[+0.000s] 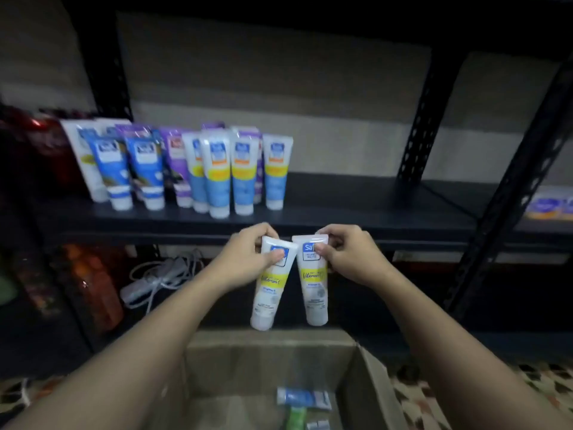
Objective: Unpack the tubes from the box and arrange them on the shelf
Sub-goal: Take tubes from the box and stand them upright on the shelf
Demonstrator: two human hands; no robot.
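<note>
Two probably light, squashy white-and-yellow plastic tubes hang cap-down, the left tube [269, 283] pinched by my left hand [245, 259], the right tube [313, 283] by my right hand [350, 259], at their stiffer crimped ends.

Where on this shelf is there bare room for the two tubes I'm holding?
Bare shelf board runs from the rightmost standing tube to the black upright post. A thin strip along the front edge is free too. Left of that, standing tubes crowd it.

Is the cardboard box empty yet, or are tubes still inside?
Not empty: a blue tube and a green tube lie on the bottom of the box.
</note>
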